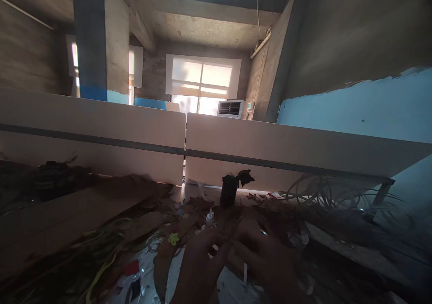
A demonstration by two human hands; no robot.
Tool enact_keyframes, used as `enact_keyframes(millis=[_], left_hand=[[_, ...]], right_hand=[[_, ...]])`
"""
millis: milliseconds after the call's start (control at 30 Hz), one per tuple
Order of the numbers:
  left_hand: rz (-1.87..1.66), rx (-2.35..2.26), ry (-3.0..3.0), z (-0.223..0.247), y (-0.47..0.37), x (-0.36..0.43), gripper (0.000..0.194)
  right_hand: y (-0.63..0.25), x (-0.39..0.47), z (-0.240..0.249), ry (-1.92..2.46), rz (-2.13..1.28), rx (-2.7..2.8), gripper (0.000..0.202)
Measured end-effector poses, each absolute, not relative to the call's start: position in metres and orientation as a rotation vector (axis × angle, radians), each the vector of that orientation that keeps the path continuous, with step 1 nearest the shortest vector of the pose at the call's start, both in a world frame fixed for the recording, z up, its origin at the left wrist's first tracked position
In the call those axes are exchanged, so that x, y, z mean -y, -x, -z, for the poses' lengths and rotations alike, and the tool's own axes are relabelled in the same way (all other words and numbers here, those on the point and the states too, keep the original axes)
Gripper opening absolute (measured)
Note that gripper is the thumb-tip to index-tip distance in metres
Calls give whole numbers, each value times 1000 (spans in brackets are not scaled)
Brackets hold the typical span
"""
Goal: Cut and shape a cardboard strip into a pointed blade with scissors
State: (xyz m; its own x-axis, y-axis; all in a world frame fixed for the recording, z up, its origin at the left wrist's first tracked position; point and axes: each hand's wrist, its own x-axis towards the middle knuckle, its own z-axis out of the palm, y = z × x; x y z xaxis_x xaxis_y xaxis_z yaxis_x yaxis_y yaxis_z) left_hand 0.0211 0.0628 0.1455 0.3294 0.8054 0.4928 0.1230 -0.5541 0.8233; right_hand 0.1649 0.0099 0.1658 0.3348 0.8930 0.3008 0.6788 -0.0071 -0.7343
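Observation:
Low in the middle of the dim view, my left hand and my right hand come together, fingertips almost meeting. Both have thumb and fingers pinched; whatever lies between them is too dark to make out. Just beyond the left fingers stands a small white bottle with a nozzle tip. Behind the hands is a dark upright cylinder, with a dark star-like piece beside its top. A yellow flower-shaped piece lies left of my left hand.
Coils of thin cable or wire sit at the right rear. Yellow-green strands and a red item lie at the left. A pale partition closes off the back. A dark bulky object stands far left.

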Motion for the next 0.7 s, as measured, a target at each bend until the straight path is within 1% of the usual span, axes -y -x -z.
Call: enact_keyframes(millis=[300,433,700], left_hand=[[-1293,-867,-2074,-149,-20,-59,25],[-1360,-875,-2132,-151,-20,-55,26],[-1425,-892,-2182,-151,-20,-54,27]], right_hand=[[-162,-12,-158,1615,-238,1409,22],[-162,-12,-160,1651,-198,1446,19],[-160,-10,-162,1699,-121,1498,22]])
